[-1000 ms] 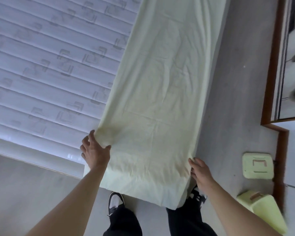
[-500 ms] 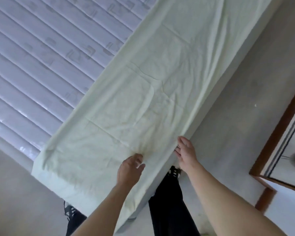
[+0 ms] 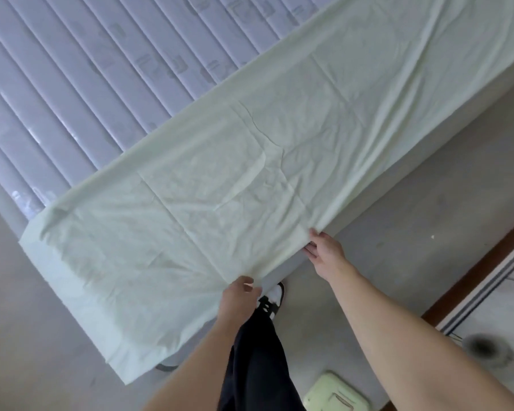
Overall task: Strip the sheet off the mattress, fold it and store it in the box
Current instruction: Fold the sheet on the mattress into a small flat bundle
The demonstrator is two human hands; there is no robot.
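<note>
while a pale green lid or box (image 3: 334,394) shows at the bottom edge, contents unseen, the left hand (image 3: 239,295) and right hand (image 3: 324,247) pinch the near edge of the sheet (image 3: 250,179), folded lengthwise along the striped mattress (image 3: 86,84).

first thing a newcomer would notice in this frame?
The pale green sheet, folded into a long strip, runs diagonally across the frame along the edge of the ribbed grey mattress, its end hanging over the mattress's end. At its near edge both hands have a grip: left hand lower, right hand higher.
</note>
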